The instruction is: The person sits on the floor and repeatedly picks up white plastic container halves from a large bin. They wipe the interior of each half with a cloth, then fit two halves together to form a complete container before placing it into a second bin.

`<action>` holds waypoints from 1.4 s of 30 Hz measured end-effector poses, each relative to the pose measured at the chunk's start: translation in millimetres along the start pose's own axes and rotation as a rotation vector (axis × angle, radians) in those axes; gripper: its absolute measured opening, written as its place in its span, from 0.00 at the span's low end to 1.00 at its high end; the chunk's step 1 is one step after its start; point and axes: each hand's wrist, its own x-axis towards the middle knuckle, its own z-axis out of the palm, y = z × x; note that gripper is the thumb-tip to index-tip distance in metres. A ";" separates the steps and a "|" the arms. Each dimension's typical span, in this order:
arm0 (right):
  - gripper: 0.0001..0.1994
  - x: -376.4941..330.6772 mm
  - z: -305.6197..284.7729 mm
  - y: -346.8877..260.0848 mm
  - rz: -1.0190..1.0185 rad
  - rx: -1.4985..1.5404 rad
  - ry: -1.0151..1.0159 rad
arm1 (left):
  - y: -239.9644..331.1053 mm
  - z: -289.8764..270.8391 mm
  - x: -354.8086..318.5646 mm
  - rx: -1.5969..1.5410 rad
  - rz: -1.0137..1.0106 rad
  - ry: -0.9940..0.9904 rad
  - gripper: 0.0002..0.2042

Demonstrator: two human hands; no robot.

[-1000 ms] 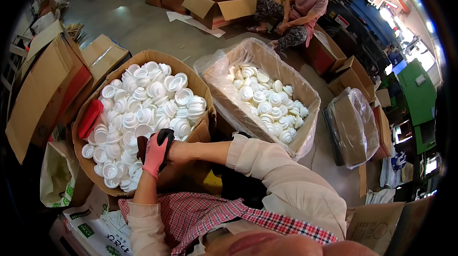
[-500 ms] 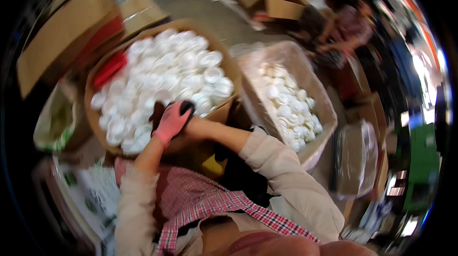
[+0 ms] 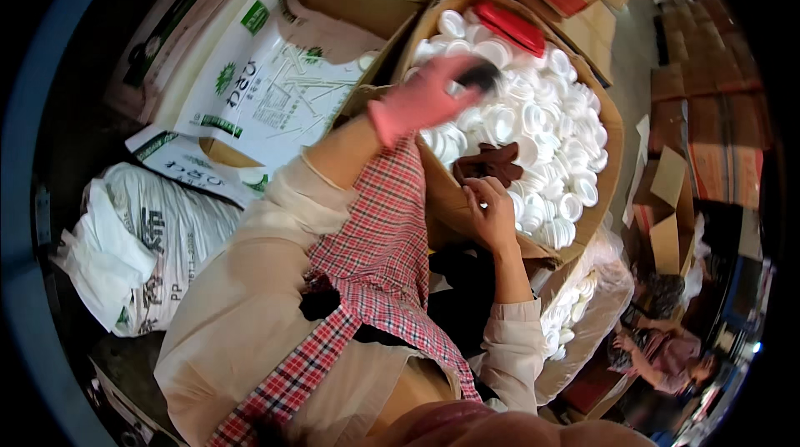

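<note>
A: State the mounting.
B: Head-worn, left of a side-by-side pair; fisheye, facing steeply down.
A: Nearest content?
B: The wearer's apron (image 3: 375,230), centre to six o'clock. The left sleeve (image 3: 242,272) enters at seven, the right sleeve (image 3: 510,347) at five; both appear large.
A: Middle range?
B: Left hand (image 3: 429,97) at twelve, right hand (image 3: 490,205) at three near centre, box (image 3: 442,197) at two: all within arm's reach.
A: Far range?
B: Cartons (image 3: 725,155) at three and a person (image 3: 667,355) at four, both small; the person appears sideways.
A: Distortion?
B: A blue bar (image 3: 25,222) bows along the rim at nine; corners black.
</note>
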 end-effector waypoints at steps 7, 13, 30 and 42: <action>0.12 9.1 41.0 0.0 -0.214 -0.411 0.011 | -204.7 -221.2 -109.4 0.671 -0.833 0.241 0.19; 0.09 10.5 43.0 -0.1 -0.121 -0.468 -0.079 | -304.4 -201.4 -186.9 0.968 -1.005 -0.298 0.31; 0.09 19.8 35.4 -1.3 -0.038 -0.358 -0.227 | -453.6 -75.6 -70.8 1.166 -0.494 -0.802 0.25; 0.07 15.1 43.5 -3.7 -0.078 -0.448 -0.117 | -272.7 -314.2 -321.8 0.457 -1.456 -0.324 0.27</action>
